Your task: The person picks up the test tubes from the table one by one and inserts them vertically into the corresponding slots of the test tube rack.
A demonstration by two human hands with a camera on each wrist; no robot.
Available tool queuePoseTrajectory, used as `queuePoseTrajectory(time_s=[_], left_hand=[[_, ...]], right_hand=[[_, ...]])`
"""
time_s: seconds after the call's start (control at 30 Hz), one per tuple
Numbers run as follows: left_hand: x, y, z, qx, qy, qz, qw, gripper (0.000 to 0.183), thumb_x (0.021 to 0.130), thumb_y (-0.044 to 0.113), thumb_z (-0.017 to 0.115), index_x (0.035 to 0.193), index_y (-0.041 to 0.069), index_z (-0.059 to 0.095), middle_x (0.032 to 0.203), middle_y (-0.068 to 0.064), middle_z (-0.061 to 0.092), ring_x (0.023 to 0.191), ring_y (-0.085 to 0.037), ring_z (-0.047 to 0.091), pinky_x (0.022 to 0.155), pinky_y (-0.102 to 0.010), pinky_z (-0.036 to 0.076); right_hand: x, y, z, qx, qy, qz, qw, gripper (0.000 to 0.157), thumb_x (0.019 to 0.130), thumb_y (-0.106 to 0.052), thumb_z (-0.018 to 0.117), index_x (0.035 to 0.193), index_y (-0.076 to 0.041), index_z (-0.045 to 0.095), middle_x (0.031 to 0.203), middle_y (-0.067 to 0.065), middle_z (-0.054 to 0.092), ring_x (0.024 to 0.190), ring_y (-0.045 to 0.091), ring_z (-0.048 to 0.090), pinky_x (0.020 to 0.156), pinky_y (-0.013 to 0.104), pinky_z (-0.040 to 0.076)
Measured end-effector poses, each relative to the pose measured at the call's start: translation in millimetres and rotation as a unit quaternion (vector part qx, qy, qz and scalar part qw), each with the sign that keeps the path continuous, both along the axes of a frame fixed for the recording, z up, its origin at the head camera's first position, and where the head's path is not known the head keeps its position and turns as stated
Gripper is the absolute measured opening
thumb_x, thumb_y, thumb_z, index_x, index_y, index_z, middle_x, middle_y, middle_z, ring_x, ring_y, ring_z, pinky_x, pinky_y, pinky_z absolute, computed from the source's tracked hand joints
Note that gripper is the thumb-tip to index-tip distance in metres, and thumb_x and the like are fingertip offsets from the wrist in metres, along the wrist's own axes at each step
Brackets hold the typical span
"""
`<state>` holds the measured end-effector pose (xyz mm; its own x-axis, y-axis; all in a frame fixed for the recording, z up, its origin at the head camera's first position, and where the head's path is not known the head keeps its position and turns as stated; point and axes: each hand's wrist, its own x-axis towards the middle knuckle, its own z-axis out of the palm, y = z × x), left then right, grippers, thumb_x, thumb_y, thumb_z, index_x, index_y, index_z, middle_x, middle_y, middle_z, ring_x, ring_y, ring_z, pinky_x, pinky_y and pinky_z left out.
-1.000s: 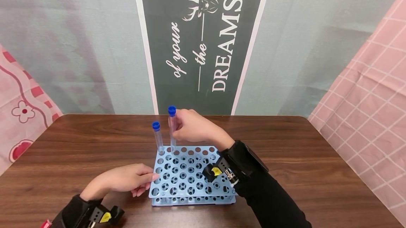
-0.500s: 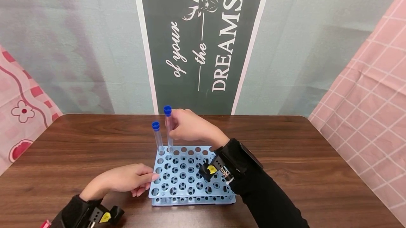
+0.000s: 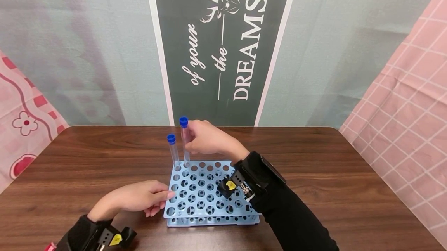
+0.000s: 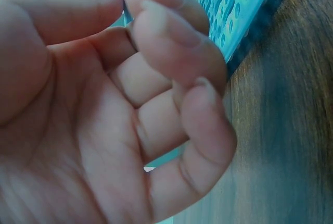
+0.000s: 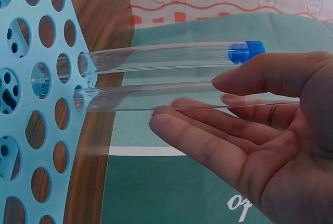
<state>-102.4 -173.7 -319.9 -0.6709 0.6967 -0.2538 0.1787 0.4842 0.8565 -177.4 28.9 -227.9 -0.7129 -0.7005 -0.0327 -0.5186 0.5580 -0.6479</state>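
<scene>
A light blue test tube rack (image 3: 199, 215) rests on the table, with rows of round holes. My left hand (image 3: 139, 197) grips its left edge between thumb and index finger, the other fingers curled below. Over the rack's far left corner, my right hand (image 3: 212, 139) pinches a clear test tube (image 5: 151, 97) with a blue cap. Its lower end is at a far-row hole in the right wrist view, and the tube stands nearly upright. Just left of it, another capped test tube (image 3: 174, 152) stands in the corner hole, leaning slightly left.
The brown wooden table (image 3: 331, 189) extends on both sides of the rack. Behind its far edge hangs a grey-green cloth (image 3: 223, 115) with printed lettering. Pink patterned cloths hang at the left (image 3: 26, 138) and right (image 3: 405, 99).
My right hand has shifted slightly left with its test tube, bringing the tube closer to the standing one. The left hand and the rack have stayed in place.
</scene>
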Motion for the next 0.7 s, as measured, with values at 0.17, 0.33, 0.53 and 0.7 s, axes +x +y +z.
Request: queuePoseTrajectory(time_s=[0.17, 0.33, 0.53, 0.7], left_hand=[[0.0, 0.3, -0.2, -0.003, 0.003, 0.001, 1.0, 0.037, 0.097, 0.022, 0.04, 0.066, 0.004, 0.05, 0.051, 0.006, 0.045, 0.043, -0.008, 0.043, 0.041, -0.023, 0.04], [0.1, 0.5, -0.5, -0.004, 0.006, 0.001, 1.0, 0.038, 0.097, 0.023, 0.04, 0.065, 0.004, 0.05, 0.051, 0.006, 0.045, 0.043, -0.008, 0.043, 0.04, -0.022, 0.039], [-0.1, 0.4, 0.2, -0.002, 0.007, -0.001, 1.0, 0.038, 0.097, 0.023, 0.04, 0.065, 0.005, 0.05, 0.051, 0.006, 0.045, 0.043, -0.007, 0.043, 0.04, -0.022, 0.04], [-0.5, 0.7, 1.0, -0.004, 0.008, -0.003, 1.0, 0.038, 0.097, 0.024, 0.04, 0.065, 0.005, 0.049, 0.051, 0.007, 0.045, 0.043, -0.007, 0.043, 0.041, -0.021, 0.04]], right_hand=[[-0.4, -1.8, 0.8, 0.01, -0.009, -0.014, 1.0, 0.006, 0.083, -0.004, 0.057, 0.086, -0.007, 0.054, 0.076, 0.005, 0.06, 0.066, 0.015, 0.061, 0.06, 0.024, 0.052], [-0.2, -3.8, 2.0, 0.017, -0.012, -0.025, 0.999, 0.006, 0.083, -0.004, 0.058, 0.086, -0.007, 0.053, 0.078, 0.006, 0.059, 0.064, 0.012, 0.06, 0.06, 0.023, 0.052], [0.5, -5.4, 0.9, 0.017, -0.021, -0.024, 0.999, 0.007, 0.083, -0.004, 0.058, 0.087, -0.007, 0.052, 0.079, 0.007, 0.059, 0.068, 0.015, 0.061, 0.061, 0.023, 0.053], [-0.2, -5.4, -1.9, 0.017, -0.031, -0.023, 0.999, 0.007, 0.083, -0.005, 0.058, 0.088, -0.007, 0.053, 0.078, 0.007, 0.058, 0.065, 0.014, 0.06, 0.061, 0.024, 0.052]])
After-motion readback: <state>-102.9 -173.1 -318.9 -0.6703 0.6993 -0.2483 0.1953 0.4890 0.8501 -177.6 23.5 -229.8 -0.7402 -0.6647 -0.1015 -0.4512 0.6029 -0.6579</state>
